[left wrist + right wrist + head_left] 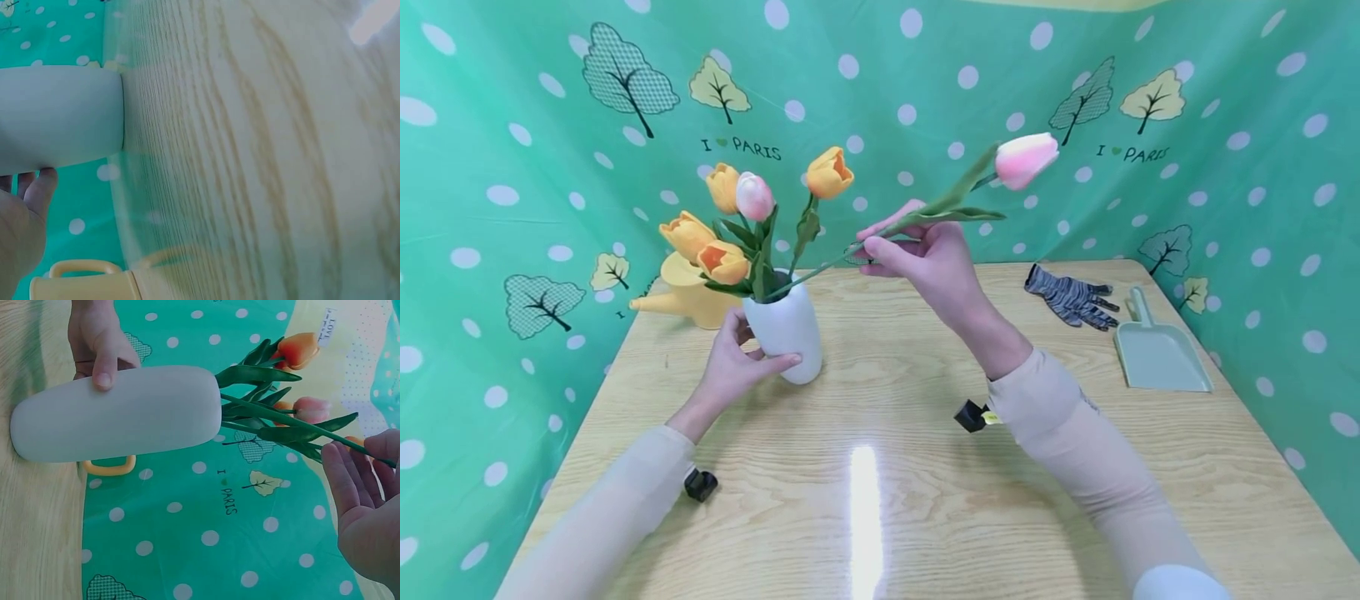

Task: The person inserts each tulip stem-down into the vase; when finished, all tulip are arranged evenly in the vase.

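Observation:
A white vase (790,329) stands on the table, holding several orange tulips (685,236) and a pink tulip (755,197). My left hand (730,360) grips the vase from the left, its thumb across the front; the other fingers are partly hidden behind it. Between thumb and fingers, my right hand (943,271) pinches the green stem of another pink tulip (1027,161), to the right of the vase. This tulip slants, bloom up to the right, its lower stem reaching the vase mouth (219,403). Whether the stem tip is inside is hard to see.
Behind the vase on the left sits a yellow watering can (688,292). A grey striped glove (1071,298) and a pale green dustpan (1161,354) lie on the right side of the wooden table (925,500). Green dotted cloth (917,92) hangs around the table.

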Available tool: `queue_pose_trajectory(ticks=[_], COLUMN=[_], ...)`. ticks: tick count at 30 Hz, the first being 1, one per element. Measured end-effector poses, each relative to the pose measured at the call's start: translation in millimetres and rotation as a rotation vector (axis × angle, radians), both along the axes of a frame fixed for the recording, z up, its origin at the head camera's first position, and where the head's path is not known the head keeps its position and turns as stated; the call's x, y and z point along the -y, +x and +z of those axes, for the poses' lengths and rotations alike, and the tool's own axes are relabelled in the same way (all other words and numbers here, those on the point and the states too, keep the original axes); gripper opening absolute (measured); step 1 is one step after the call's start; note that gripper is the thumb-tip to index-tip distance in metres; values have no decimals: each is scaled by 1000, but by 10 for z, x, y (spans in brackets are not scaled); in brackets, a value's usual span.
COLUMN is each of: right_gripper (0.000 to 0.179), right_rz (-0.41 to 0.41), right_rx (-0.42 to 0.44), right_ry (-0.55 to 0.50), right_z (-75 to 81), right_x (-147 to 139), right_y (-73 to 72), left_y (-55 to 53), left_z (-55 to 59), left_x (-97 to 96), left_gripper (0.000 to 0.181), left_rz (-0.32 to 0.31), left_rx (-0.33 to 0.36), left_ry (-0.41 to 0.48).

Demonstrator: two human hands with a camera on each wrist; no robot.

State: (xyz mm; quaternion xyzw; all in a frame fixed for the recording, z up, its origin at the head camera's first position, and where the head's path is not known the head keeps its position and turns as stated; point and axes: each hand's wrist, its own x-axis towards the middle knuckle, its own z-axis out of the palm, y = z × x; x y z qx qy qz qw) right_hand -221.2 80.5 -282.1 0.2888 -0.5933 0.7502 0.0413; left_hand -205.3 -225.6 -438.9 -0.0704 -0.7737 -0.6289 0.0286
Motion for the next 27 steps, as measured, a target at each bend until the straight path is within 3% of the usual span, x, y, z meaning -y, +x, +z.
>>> queue_pose_trajectory(ticks=[8, 13, 27], right_gripper=[12, 14, 15], right_rz=[10, 46, 45], right_rx=[5, 32, -3], right_ry=[44, 108, 204], right_z=[2, -64, -150], right_x=[60, 177, 450], right_y=[14, 18, -35], left_y=[-2, 1, 4], left_z=[14, 14, -4], left_x=[-12, -13, -4], left_gripper=[81, 83, 84], left_rz=[2, 0, 1], left_rx=[27, 11, -11], left_ry=[-3, -2, -15])
